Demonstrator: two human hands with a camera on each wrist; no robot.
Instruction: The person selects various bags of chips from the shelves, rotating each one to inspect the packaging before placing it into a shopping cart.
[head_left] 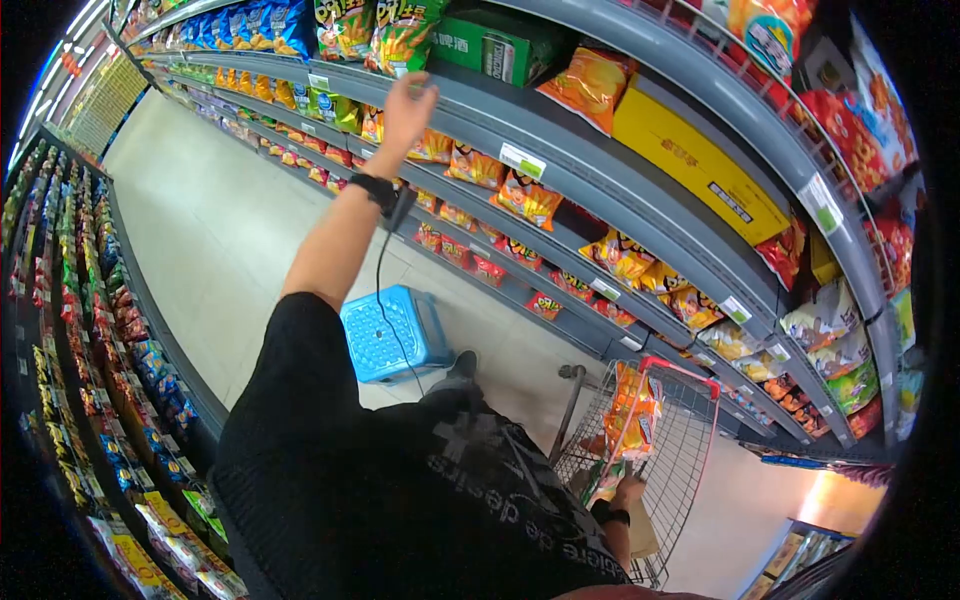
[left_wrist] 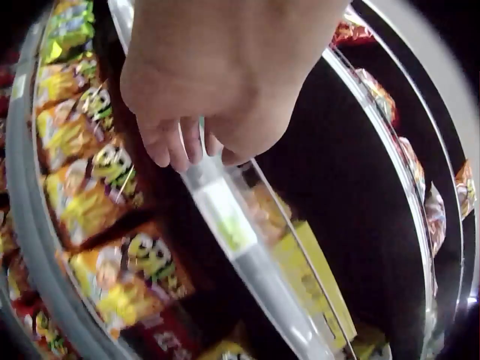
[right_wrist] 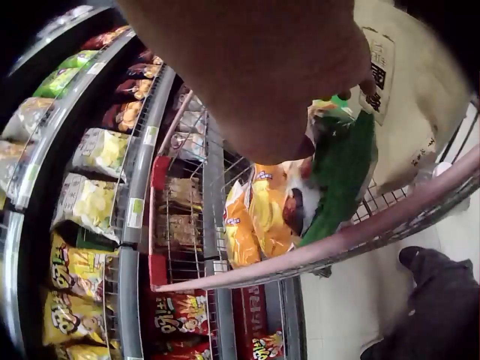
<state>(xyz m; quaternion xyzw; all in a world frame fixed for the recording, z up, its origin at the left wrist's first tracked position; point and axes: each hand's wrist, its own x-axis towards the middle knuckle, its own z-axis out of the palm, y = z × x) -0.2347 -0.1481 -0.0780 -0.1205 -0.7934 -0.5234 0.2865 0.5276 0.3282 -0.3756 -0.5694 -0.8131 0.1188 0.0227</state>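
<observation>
My left hand [head_left: 408,112] reaches up to the shelf front, just below a green snack bag [head_left: 402,38]. In the left wrist view its fingers [left_wrist: 176,146] hang loosely over the shelf edge strip [left_wrist: 232,217], with no item showing in them. Low in the wire shopping cart [head_left: 690,440], my right hand [head_left: 628,490] grips the top of a green snack bag [right_wrist: 345,165]; the hand partly covers it. Beside that bag lie orange snack bags [right_wrist: 262,210] in the cart. A beige bag [right_wrist: 412,97] with dark print stands past the fingers.
Shelves of snack bags run along both sides of the aisle. A blue plastic stool [head_left: 395,335] stands on the floor near my feet. On the upper shelf are a green beer carton [head_left: 490,45] and a yellow box [head_left: 695,160]. A cable hangs from my left wrist.
</observation>
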